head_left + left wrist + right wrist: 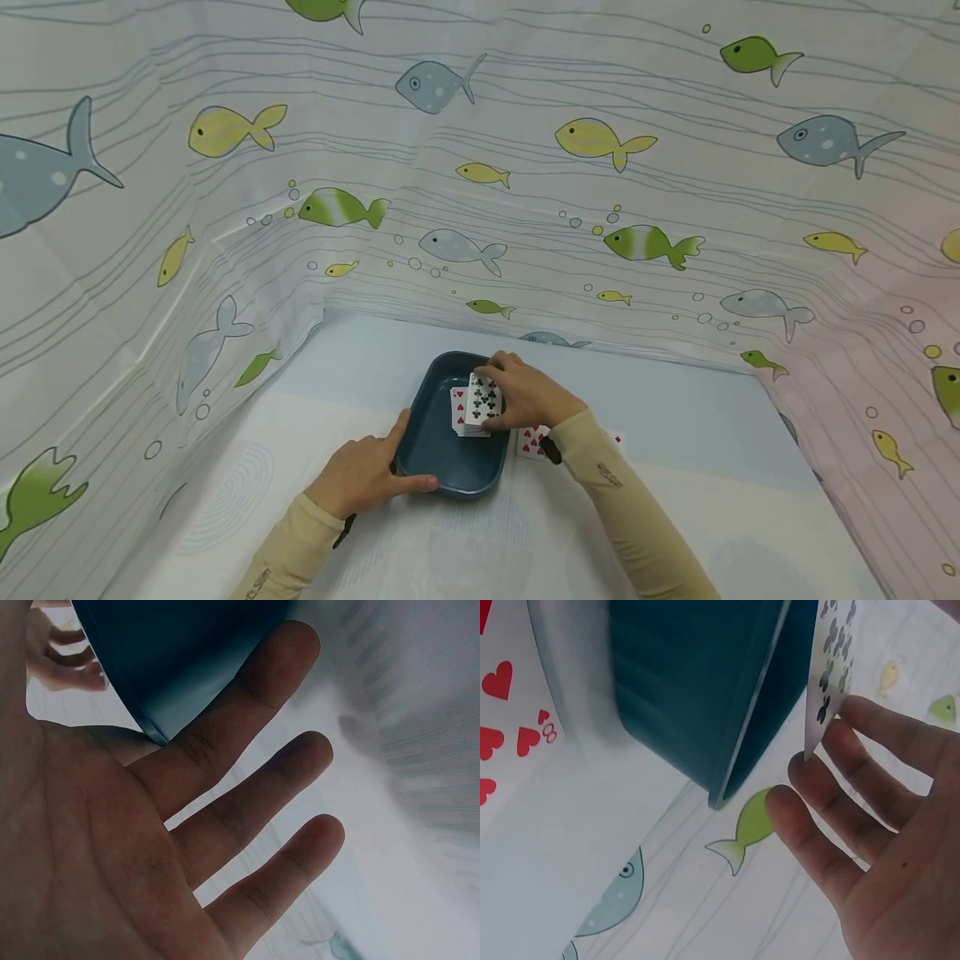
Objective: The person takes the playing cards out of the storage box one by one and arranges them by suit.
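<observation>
A dark blue, rounded rectangular dish (447,467) stands on the table. My left hand (358,477) rests against its left side, thumb at the near rim; in the left wrist view the other fingers (259,840) are straight and spread. Over the dish, my right hand (531,393) pinches a clubs playing card (480,407) between thumb and fingers. The right wrist view shows that clubs card (829,671) edge-on at the fingertips. Partly beneath it, a small stack of cards with a heart card (458,404) on top lies in the dish.
Right of the dish, an eight of hearts (510,727) lies on the table. A diamond card (617,442) beside it is mostly hidden by the right forearm. Fish-printed sheets (525,217) rise behind and along both sides of the table.
</observation>
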Demonstrator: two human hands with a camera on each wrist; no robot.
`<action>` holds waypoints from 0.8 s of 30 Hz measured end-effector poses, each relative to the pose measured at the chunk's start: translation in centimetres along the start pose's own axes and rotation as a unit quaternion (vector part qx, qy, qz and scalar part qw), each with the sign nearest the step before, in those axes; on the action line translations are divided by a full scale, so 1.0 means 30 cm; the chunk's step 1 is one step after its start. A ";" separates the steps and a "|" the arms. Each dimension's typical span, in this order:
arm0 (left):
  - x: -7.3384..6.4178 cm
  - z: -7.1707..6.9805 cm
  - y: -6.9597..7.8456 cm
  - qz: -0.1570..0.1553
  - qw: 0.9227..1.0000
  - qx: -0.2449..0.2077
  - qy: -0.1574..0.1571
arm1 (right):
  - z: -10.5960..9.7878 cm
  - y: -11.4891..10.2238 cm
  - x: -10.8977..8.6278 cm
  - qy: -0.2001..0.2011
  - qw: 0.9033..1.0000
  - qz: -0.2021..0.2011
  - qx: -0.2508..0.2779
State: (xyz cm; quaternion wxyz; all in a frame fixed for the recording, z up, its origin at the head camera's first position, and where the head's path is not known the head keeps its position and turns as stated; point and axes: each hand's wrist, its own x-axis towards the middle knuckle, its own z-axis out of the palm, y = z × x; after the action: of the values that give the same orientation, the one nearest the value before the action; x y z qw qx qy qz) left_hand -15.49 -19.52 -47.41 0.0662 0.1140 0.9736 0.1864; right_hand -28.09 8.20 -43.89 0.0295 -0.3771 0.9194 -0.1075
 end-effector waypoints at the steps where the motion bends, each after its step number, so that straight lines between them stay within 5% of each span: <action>1: -0.001 -0.001 0.002 0.000 1.000 0.000 0.000 | -0.004 0.002 -0.005 0.001 1.000 0.002 0.000; 24: -0.002 -0.003 0.008 0.000 1.000 -0.005 0.008 | -0.063 0.107 -0.178 0.045 0.998 0.049 0.008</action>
State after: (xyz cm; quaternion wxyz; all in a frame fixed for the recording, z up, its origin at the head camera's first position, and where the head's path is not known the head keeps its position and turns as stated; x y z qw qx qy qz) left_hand -15.39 -19.35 -47.24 0.0588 0.1121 0.9731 0.1923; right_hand -26.74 14.51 -42.90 -0.0033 -0.3265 0.9362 -0.1303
